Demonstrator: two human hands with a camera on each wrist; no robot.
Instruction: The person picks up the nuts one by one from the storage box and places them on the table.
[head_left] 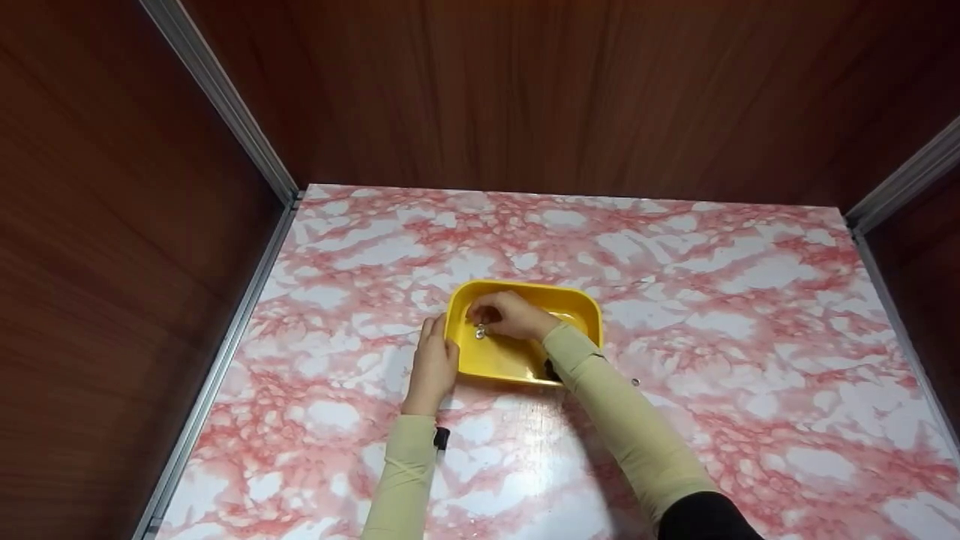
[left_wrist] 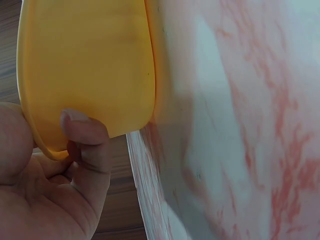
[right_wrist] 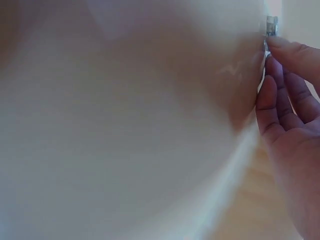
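A shallow yellow plastic tub (head_left: pixel 510 364) sits on the table. My left hand (head_left: pixel 433 367) grips its left rim, and in the left wrist view the thumb and curled fingers (left_wrist: pixel 87 132) are around the tub's edge. Reaching inside the tub, my right hand (head_left: pixel 514 315) has its fingers bent toward the left end. A small shiny metal piece (head_left: pixel 480 331) shows at its fingertips. The right wrist view has the thumb and fingers (right_wrist: pixel 290 90) pinching this little silvery piece (right_wrist: pixel 271 26); its exact kind is too small to tell.
One small round metal piece (head_left: pixel 636 382) lies on the table right of the tub, near my right forearm. The red-and-white marbled tabletop (head_left: pixel 720 322) is enclosed by dark wood panels (head_left: pixel 525 97) at the back and both sides, with metal rails (head_left: pixel 225 97) at the corners.
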